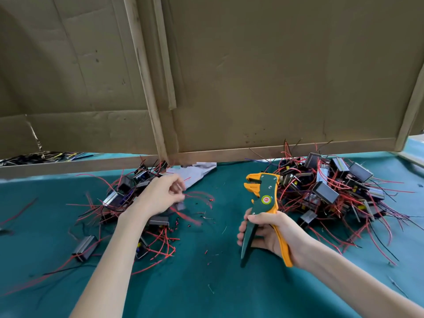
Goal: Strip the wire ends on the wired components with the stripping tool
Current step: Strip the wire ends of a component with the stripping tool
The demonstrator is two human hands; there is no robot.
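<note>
Green counter (pixel 206 283), cardboard wall (pixel 275 76) behind.
Right hand (pixel 268 235) has its grip around the stripper (pixel 263 193); left hand (pixel 158 195) grip blurred, cannot tell; wired parts (pixel 325 191) heaped at two o'clock.

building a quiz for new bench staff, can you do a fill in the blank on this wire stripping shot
1. The right hand grips the stripping tool by its ____.
2. The larger pile of wired components lies on the ____ side of the table.
3. The left hand is over the ____ of the two piles.
4. The upright sheets behind the piles are made of ____.
Missing words: handles; right; smaller; cardboard
</note>
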